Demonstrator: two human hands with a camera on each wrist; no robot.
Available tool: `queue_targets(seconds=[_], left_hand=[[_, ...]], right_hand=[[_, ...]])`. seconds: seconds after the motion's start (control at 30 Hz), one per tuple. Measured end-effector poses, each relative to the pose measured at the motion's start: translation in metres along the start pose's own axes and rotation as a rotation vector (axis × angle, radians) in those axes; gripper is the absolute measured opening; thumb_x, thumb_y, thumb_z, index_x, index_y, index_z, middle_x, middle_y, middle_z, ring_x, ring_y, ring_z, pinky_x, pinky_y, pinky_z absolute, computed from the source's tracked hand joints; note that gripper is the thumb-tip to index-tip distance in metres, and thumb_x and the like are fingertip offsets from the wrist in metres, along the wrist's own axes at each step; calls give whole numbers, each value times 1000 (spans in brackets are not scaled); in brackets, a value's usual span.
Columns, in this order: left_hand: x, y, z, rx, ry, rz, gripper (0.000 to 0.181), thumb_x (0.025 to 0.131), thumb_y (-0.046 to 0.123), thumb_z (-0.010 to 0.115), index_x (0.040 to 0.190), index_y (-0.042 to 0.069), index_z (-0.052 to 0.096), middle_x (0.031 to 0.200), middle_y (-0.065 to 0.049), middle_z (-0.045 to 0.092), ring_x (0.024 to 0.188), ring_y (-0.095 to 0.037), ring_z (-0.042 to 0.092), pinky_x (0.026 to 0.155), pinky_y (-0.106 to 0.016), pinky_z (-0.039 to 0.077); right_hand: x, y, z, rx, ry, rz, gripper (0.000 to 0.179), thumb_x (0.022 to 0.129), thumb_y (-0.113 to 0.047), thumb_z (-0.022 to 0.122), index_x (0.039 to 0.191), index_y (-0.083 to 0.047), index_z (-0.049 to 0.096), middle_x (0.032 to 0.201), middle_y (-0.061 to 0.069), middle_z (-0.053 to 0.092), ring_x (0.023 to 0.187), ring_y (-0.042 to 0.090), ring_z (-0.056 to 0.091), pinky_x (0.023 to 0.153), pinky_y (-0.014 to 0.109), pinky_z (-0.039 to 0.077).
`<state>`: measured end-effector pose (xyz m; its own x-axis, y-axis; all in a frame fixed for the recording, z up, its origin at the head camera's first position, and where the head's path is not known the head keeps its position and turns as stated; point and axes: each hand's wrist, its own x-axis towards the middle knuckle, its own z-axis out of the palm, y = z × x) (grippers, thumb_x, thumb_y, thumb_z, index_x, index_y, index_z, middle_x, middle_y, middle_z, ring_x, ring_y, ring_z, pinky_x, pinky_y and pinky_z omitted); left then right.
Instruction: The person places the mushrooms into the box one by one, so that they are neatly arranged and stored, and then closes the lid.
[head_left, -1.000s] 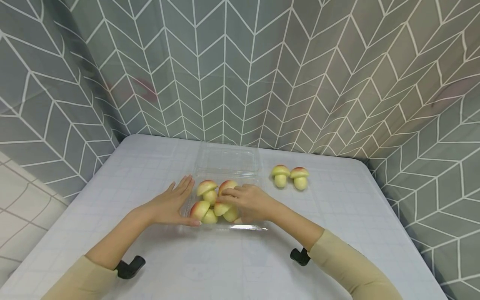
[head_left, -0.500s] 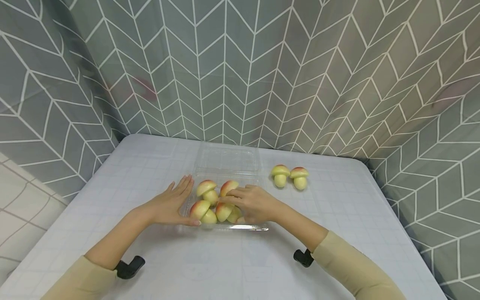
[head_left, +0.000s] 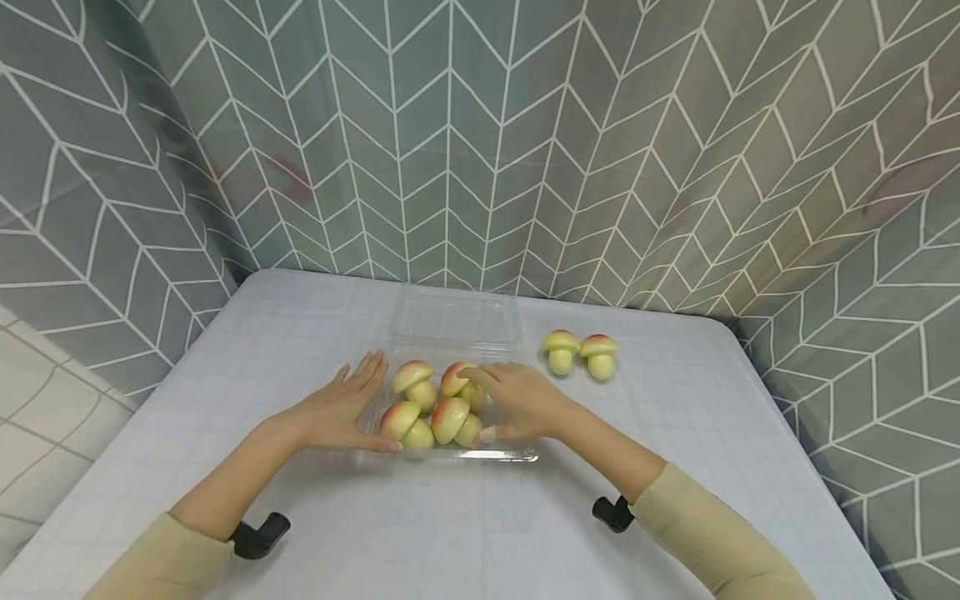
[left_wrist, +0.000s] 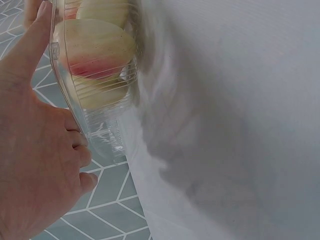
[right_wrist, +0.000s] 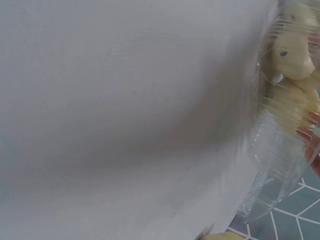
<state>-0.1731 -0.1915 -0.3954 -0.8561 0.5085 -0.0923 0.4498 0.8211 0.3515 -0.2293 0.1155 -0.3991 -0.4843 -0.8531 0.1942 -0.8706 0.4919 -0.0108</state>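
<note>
In the head view, a clear plastic clamshell box (head_left: 510,455) holds several pale yellow mushroom-shaped pieces with reddish caps. My left hand (head_left: 341,408) lies along the box's left side, fingers straight, thumb at the front left corner. The left wrist view shows that hand against the clear wall, a piece (left_wrist: 97,47) visible through it. Over the box's right half, my right hand (head_left: 521,402) reaches in with bent fingers. Its fingertips are at the back right mushroom piece (head_left: 455,379), its thumb beside the stem of the front right mushroom piece (head_left: 450,419). The right palm side is hidden.
The box's open lid (head_left: 456,321) lies toward the back of the white-covered table (head_left: 330,525). To the right of the box stand two more mushroom pieces, one left (head_left: 560,352) and one right (head_left: 599,357). A patterned grey curtain (head_left: 480,150) hangs behind the table.
My right hand has shifted slightly right, uncovering more of both right-hand mushroom pieces. The front right piece has turned, with its stem now pointing more to the right. My left hand stays put.
</note>
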Motion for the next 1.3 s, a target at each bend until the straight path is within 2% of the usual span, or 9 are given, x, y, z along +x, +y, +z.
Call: queue_targets(seconds=[0.1, 0.3, 0.5, 0.6, 0.87, 1.07, 1.3], left_hand=[[0, 1, 1, -9, -3, -2, 126, 74, 75, 61, 148, -13, 10, 156, -29, 5, 144, -41, 4, 112, -61, 9], [1, 2, 2, -6, 2, 4, 126, 74, 75, 61, 148, -14, 11, 156, -29, 6, 144, -41, 5, 112, -61, 10], [2, 2, 3, -6, 6, 12, 126, 74, 75, 61, 147, -14, 11, 155, -30, 6, 144, -42, 5, 112, -62, 10], [2, 1, 4, -6, 9, 12, 126, 74, 74, 62, 147, -14, 11, 155, -30, 6, 144, -42, 5, 112, -62, 10], [-1, 0, 1, -6, -11, 0, 126, 74, 76, 60, 147, -14, 10, 155, -30, 5, 144, -42, 4, 112, -61, 9], [0, -2, -1, 6, -7, 2, 126, 74, 75, 60, 147, -15, 11, 155, -31, 6, 144, -42, 5, 112, -61, 9], [1, -3, -2, 19, -8, 5, 126, 74, 76, 60, 147, -15, 12, 155, -31, 7, 144, -42, 5, 112, -62, 9]], right_hand=[[-2, 1, 2, 38, -20, -10, 92, 71, -64, 73, 142, -16, 39, 123, 2, 58, 107, 21, 60, 89, 40, 50], [-2, 3, 3, 65, -16, -54, 95, 72, -65, 71, 145, -16, 36, 130, -1, 54, 108, 19, 59, 85, 39, 51], [-8, 5, -3, 79, -33, 5, 91, 72, -62, 74, 143, -17, 38, 130, 2, 54, 112, 22, 57, 88, 42, 50], [-13, 10, -9, 96, -12, 32, 89, 70, -58, 77, 142, -19, 41, 131, 2, 54, 115, 23, 56, 90, 42, 50], [-28, 30, -22, 46, 164, 7, 91, 66, -65, 76, 136, -16, 48, 126, 2, 56, 110, 21, 59, 88, 39, 50], [-43, 47, -31, 52, 310, 34, 90, 62, -60, 82, 132, -12, 52, 121, 5, 58, 107, 24, 58, 84, 41, 50], [-58, 60, -36, 24, 387, 73, 87, 64, -61, 80, 131, -12, 53, 120, 5, 60, 101, 20, 62, 72, 42, 52]])
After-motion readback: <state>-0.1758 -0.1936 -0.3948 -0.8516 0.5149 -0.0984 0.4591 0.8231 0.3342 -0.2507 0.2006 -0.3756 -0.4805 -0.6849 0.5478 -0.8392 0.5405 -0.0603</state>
